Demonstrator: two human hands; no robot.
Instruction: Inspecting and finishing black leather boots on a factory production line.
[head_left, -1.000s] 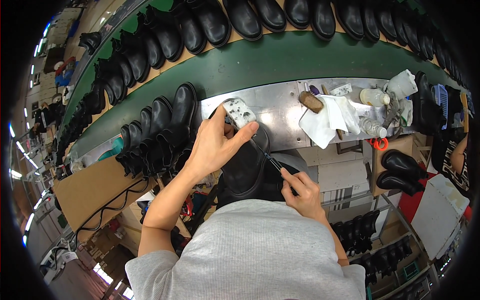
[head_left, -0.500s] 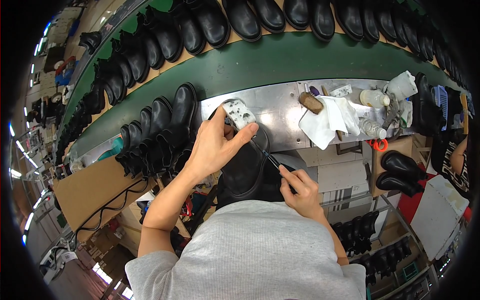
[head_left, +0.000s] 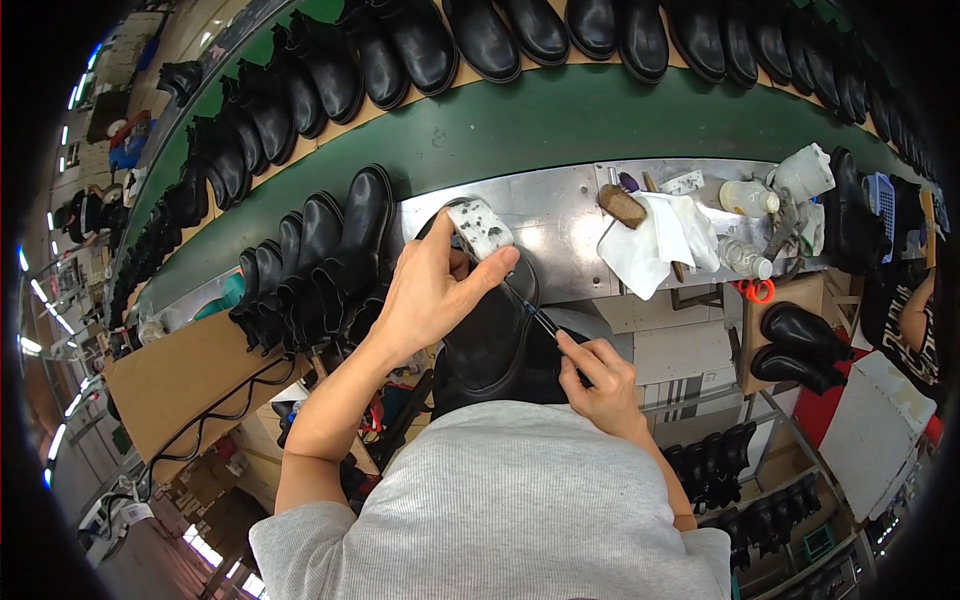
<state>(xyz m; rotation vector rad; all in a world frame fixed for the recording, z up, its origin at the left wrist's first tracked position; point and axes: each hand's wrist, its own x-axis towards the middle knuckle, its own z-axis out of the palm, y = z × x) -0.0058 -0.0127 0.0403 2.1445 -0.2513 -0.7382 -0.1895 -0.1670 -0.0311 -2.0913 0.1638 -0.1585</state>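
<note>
Left fingers [head_left: 436,238] grip a black-spotted white block [head_left: 480,228], right fingers [head_left: 577,348] a slim dark tool [head_left: 545,322], likely detailing a black leather boot [head_left: 485,345], next needing steadiness.

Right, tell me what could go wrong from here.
The thin tool in the right hand points at the dark boot, so a slip might scratch or mark it. The white block in the left hand has black spots, which might smudge the fingers if wet. The red handles at the bench's front edge could perhaps get knocked.
</note>
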